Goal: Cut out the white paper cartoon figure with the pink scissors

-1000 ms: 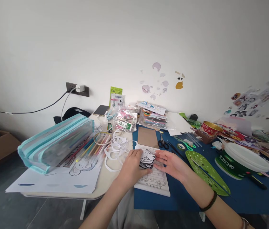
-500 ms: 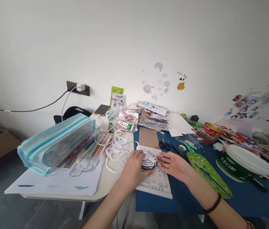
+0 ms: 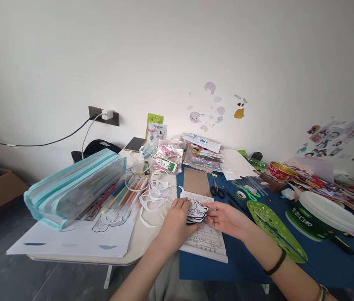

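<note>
Head cam, so looking down at 2 bare hands: there's a small stack of paper cutouts (image 3: 197, 210) with black outline drawings, held just over a printed form pad (image 3: 210, 242) on the blue mat (image 3: 202, 271). Left hand (image 3: 177, 219) pinches the stack's left side, fingers on top and thumb along the near edge. Right hand (image 3: 227, 217) has its fingers bent, tips right at the other edge; can't tell if they're pinching or just resting there.

My guess on handling: super light, floppy if it's plain paper, and the layers probably slide over each other. Curvy edges look easy to crease or tear, so I'd grip the broad middle, or hold 2 opposite sides gently. Scissors (image 3: 217, 191) lie beyond the pad, well clear of the fingers.
</note>
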`<state>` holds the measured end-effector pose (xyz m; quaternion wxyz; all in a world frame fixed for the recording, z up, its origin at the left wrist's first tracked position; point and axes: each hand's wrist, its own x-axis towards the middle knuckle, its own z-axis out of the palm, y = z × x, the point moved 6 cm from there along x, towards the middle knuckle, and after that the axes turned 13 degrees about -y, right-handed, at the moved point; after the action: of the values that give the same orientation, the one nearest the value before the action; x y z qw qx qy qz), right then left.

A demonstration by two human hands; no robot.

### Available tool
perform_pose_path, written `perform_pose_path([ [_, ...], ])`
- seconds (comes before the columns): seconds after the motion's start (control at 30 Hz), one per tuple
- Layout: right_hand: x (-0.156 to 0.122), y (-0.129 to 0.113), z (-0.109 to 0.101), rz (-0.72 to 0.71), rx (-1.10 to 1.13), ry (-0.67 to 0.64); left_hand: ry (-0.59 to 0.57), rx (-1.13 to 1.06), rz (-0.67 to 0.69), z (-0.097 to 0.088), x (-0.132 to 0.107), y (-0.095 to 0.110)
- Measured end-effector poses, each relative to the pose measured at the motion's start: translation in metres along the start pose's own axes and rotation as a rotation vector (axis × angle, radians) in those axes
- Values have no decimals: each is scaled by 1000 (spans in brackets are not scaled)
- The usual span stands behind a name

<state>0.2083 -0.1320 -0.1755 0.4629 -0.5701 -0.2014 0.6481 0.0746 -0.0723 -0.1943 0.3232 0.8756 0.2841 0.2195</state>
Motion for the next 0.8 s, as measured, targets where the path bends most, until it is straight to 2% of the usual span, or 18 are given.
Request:
perform_pose_path([
  [0.33, 34, 3, -21, -160, -360, 69, 5, -111, -12, -2, -1, 0],
  [0.43, 28, -4, -23, -258, -395, 86, 57, -170, -25, -11, -5, 1],
  [0.57, 5, -15, -20, -421, -435, 86, 129, -272, -76, -22, -6, 0],
  [0.7, -9, -10, -17, -548, -459, 95, 47, -337, -46, -18, 1, 5],
  [0.8, -7, 2, -17, -574, -460, 116, 28, -338, -47, -14, 3, 6],
])
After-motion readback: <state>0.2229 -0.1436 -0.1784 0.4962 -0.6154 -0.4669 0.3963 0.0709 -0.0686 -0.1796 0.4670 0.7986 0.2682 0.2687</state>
